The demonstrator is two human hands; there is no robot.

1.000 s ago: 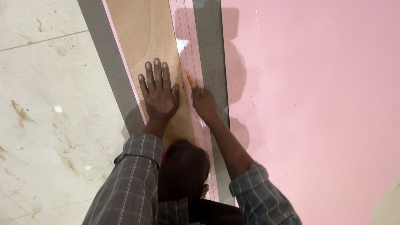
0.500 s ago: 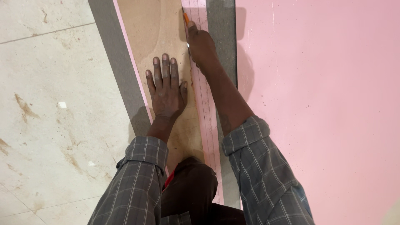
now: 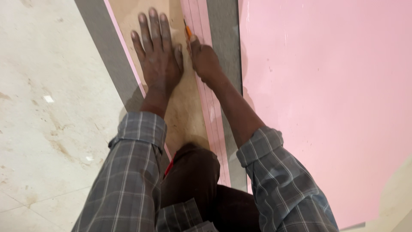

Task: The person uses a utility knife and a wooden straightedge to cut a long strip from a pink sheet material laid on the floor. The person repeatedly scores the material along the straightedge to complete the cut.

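at far left lies the pale tiled floor. my left hand is pressed flat, fingers spread, on the tan board at upper centre. just right, my right hand is closed around an orange pencil on the pink strip. a large pink sheet fills the right.

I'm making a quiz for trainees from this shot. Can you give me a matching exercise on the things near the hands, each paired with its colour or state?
Things:
1. left hand
2. right hand
3. large sheet
4. floor

Descriptions:
A. pink
B. pale stone tile
C. pressed flat, fingers spread, on the brown board
D. gripping an orange pencil

Pairs: 1-C, 2-D, 3-A, 4-B
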